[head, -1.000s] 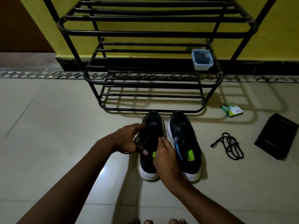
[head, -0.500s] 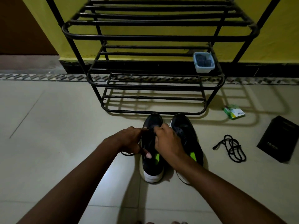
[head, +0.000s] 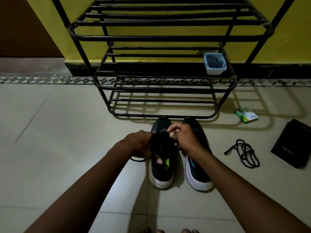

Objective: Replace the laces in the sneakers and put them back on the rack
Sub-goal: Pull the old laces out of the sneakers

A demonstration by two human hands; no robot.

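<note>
Left sneaker (head: 161,174): on floor (head: 67,132), toe to rack (head: 168,88), beside right sneaker (head: 200,175).
Left hand (head: 139,145): fingers (head: 149,136) curled on its collar, thumb inside.
Right hand (head: 185,138): fingers (head: 173,134) pinching, apparently lace, at front eyelets.
Advice: steady sneaker, draw lace evenly, flat.
Spare lace (head: 244,152): floor, right.

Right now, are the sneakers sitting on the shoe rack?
No, the left sneaker and the right sneaker stand on the tiled floor in front of the shoe rack.

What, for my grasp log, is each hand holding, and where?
Left hand grips the left sneaker by its side; right hand pinches its lace near the toe.
</note>
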